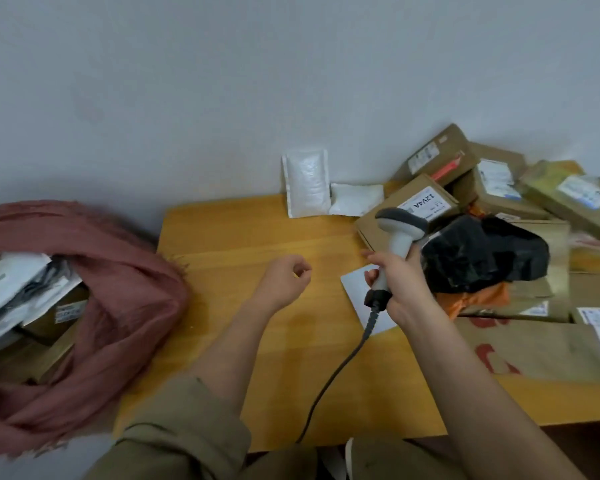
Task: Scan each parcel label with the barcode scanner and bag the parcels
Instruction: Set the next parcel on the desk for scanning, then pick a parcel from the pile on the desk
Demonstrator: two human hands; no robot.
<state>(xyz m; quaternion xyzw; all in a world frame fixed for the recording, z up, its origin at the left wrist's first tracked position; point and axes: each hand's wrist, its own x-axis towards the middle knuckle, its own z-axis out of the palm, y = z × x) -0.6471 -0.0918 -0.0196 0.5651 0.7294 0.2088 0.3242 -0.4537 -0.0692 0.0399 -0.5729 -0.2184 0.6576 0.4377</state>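
My right hand (397,284) grips the handle of a grey barcode scanner (400,226), whose head points toward a cardboard box with a "12V4A" label (421,202). A black cable (329,379) runs from the scanner to the table's front edge. My left hand (284,282) hovers over the wooden table (243,244) with fingers loosely curled and nothing in it. A black plastic parcel (485,254) lies just right of the scanner. The dusty-pink cloth bag (118,289) stands open at the left, with several parcels (18,289) inside.
Several cardboard boxes (492,174) are piled at the back right against the wall. Two white padded mailers (307,181) lean at the wall. A white card (357,289) lies under my right hand. A large flat carton (534,348) covers the right front.
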